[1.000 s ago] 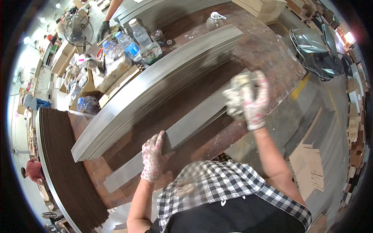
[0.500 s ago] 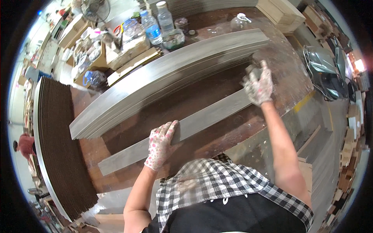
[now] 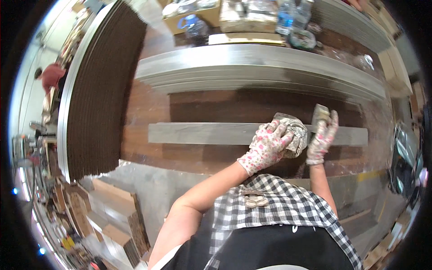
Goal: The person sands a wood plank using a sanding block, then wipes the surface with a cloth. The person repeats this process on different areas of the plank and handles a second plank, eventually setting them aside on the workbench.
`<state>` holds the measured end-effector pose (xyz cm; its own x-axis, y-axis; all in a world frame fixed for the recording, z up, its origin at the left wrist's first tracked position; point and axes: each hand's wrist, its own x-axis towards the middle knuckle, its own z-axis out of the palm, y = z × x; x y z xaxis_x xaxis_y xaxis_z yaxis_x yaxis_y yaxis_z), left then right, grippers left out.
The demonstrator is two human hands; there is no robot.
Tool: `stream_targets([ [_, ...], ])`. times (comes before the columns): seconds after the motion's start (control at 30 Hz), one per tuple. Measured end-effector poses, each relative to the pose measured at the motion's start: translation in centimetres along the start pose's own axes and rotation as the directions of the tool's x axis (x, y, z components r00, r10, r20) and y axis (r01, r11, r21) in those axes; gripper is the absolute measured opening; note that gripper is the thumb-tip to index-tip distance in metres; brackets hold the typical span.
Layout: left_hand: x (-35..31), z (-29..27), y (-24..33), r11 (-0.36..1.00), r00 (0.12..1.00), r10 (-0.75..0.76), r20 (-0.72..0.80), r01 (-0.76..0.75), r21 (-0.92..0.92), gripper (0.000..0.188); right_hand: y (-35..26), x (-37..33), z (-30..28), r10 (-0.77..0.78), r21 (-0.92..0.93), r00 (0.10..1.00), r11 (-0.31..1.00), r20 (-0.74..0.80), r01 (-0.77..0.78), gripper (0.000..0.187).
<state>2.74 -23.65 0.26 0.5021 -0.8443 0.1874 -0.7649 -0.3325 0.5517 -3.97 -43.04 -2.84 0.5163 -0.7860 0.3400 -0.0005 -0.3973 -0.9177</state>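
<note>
My left hand (image 3: pixel 266 145), in a white glove with pink spots, is closed on a crumpled grey-white rag (image 3: pixel 295 140). Hand and rag rest over the middle right of a long grey plank (image 3: pixel 198 134), which lies flat on the brown table (image 3: pixel 139 108). A thin flat edge shows behind the rag; what it belongs to I cannot make out. My right hand (image 3: pixel 322 143), gloved alike, is close by over the same plank. Its fingers are closed on a small flat tool with a pale, blocky end (image 3: pixel 321 113), its exact kind unclear.
Beyond the plank runs a stack of grey boards (image 3: pixel 252 76). At left rises a tall stack of boards (image 3: pixel 101 94). Water bottles (image 3: pixel 285 19), a blue-handled jug (image 3: pixel 195 28) and a cardboard box (image 3: pixel 211 17) stand at the back. A person in red (image 3: pixel 52 75) is far left.
My view has turned, so the plank now lies level across it. My left hand has moved right along the plank and now grips the rag. My right hand has come nearer to it.
</note>
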Motion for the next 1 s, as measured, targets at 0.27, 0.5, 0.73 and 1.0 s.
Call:
stream_targets([
  [0.27,-20.0,-11.0,-15.6,0.788,0.629,-0.287,-0.723,0.583,0.195,0.033,0.1,2.4,-2.4,-0.136,-0.138,0.956,0.975,0.259,0.176,0.048],
  [0.5,-28.3,-13.6,-11.7,0.738,0.426,-0.441,-0.790,0.673,-0.049,0.014,-8.0,2.2,2.7,-0.326,-0.075,0.555,0.811,0.766,0.580,0.048],
  [0.73,-21.3,-9.1,-2.8,0.838,0.686,-0.538,-0.490,0.498,-0.222,0.014,-12.2,-1.7,14.2,-0.450,0.167,0.297,0.742,0.842,0.650,0.046],
  [1.0,-16.8,-7.6,-1.1,0.928,0.787,-0.371,-0.493,0.303,-0.216,0.031,-16.7,-6.6,25.8,-0.375,0.255,0.111,0.790,0.920,0.558,0.049],
])
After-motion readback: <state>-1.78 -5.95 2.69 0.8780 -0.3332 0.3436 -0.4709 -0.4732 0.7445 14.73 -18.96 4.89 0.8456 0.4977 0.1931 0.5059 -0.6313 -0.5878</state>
